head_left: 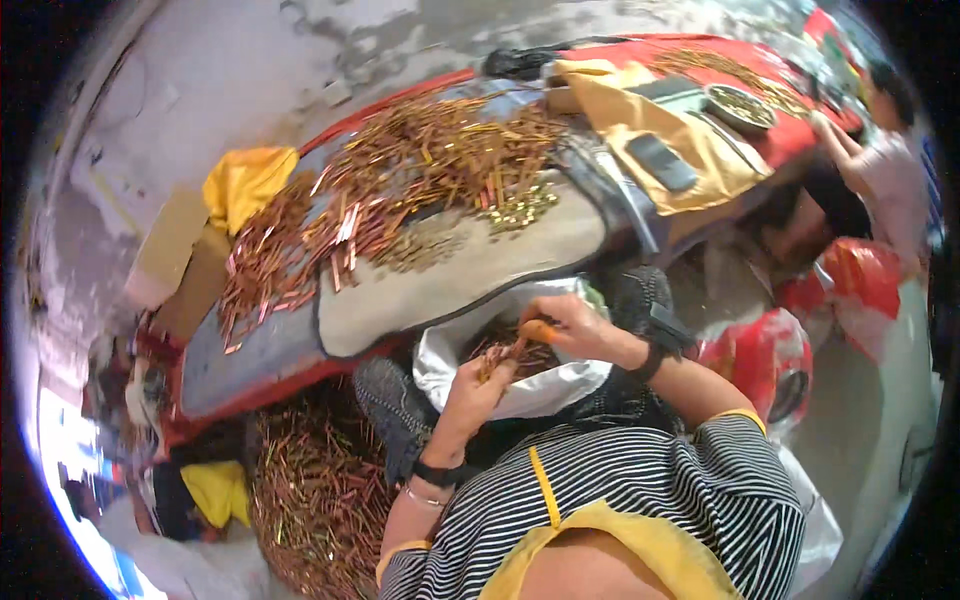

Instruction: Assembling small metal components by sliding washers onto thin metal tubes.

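My left hand (476,394) and my right hand (575,328) meet over an open white sack (565,388) between my knees. Both are closed, fingertips almost touching. A thin copper-coloured strip (519,347) seems to run between them; its ends are hidden by my fingers. An orange cover (538,331) sits on one finger of the right hand. Inside the sack lie more copper-coloured strips (538,357), just below the hands.
A table ahead bears a heap of copper-coloured strips (430,150), a beige mat (450,285) with small brass-coloured pieces (520,208), and a phone (661,163) on yellow cloth. More strips (320,490) fill the lower left. Red bags (765,360) and another person (893,180) are at right.
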Demonstrator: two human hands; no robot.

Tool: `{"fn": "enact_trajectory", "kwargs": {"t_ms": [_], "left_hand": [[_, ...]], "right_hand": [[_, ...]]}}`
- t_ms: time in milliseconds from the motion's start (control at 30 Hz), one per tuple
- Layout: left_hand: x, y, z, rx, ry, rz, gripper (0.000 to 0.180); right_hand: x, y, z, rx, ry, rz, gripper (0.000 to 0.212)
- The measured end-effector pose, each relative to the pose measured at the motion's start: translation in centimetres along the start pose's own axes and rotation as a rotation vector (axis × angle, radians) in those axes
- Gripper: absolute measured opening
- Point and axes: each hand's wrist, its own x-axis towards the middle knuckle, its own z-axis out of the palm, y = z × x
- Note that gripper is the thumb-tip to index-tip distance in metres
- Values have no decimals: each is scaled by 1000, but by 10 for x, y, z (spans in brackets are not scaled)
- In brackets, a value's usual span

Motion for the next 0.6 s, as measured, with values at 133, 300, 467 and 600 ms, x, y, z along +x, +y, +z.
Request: {"fn": "enact_trajectory", "kwargs": {"t_ms": [133, 300, 467, 600], "left_hand": [[-1, 5, 15, -345, -201, -170, 15], [-11, 6, 11, -391, -177, -163, 18], [4, -6, 8, 579, 121, 627, 25], [6, 3, 9, 455, 155, 424, 21]], "right_hand": [[-16, -3, -17, 161, -75, -48, 15], [-15, -8, -12, 39, -32, -176, 21], [-7, -8, 3, -210, 92, -30, 34], [-3, -6, 2, -4, 121, 75, 33]]}}
